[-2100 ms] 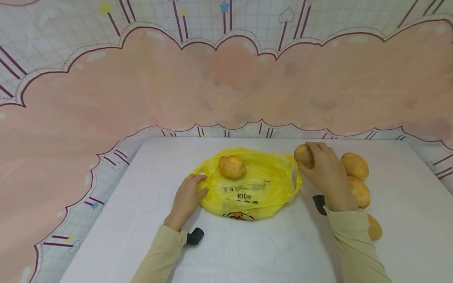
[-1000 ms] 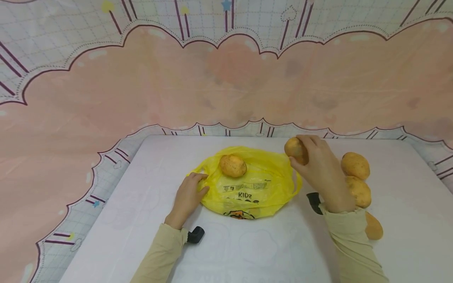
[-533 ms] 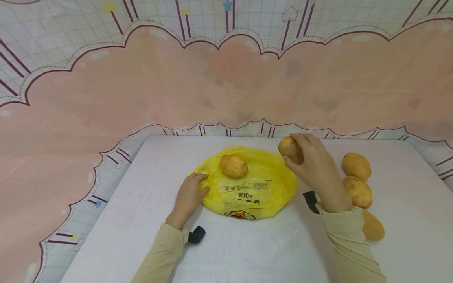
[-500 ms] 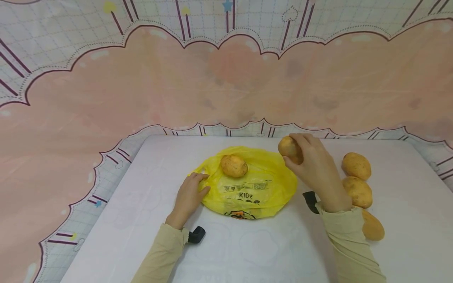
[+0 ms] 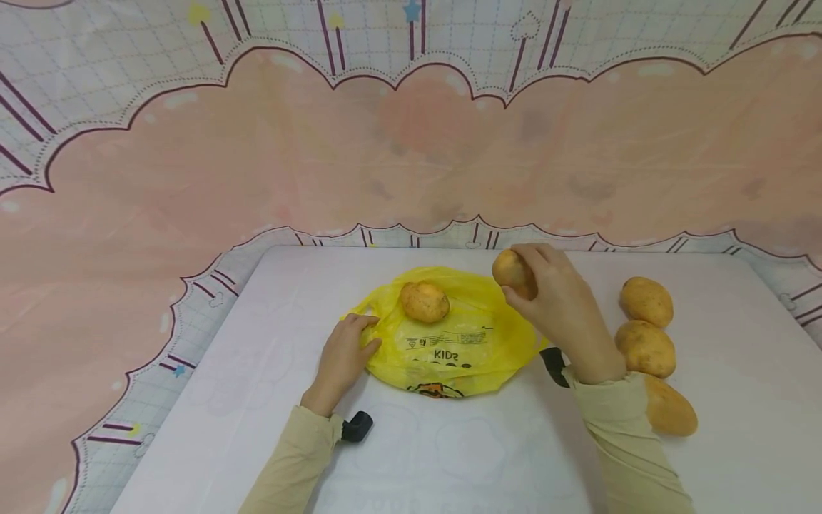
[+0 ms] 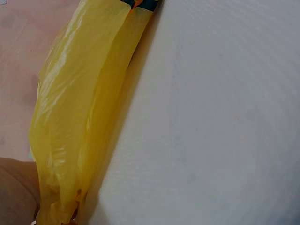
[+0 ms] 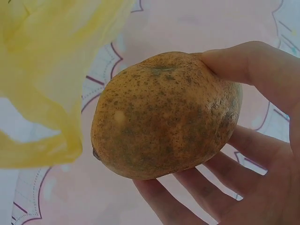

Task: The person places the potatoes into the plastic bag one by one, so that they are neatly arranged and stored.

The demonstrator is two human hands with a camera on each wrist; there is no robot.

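Observation:
A yellow plastic bag [image 5: 469, 375] lies spread on the white table. My left hand [image 5: 339, 360] grips the bag's left edge by its handle; in the left wrist view the yellow film [image 6: 84, 112] gathers towards the hand. One potato [image 5: 424, 302] rests at the bag's upper left, and I cannot tell whether it is inside or on top. My right hand [image 5: 561, 307] holds another potato [image 5: 511, 271] over the bag's upper right side. Up close in the right wrist view, thumb and fingers clasp this speckled potato [image 7: 164, 117], with the bag beside it.
Three more potatoes stand in a column right of my right forearm: a far one [image 5: 646, 301], a middle one [image 5: 647, 348] and a near one [image 5: 670, 407] partly behind the sleeve. A patterned pink cloth [image 5: 411, 157] hangs behind the white table [image 5: 449, 450].
My right hand has moved left with its potato, from beside the bag's right handle to over the bag. The left hand and the potato at the bag's upper left have stayed put.

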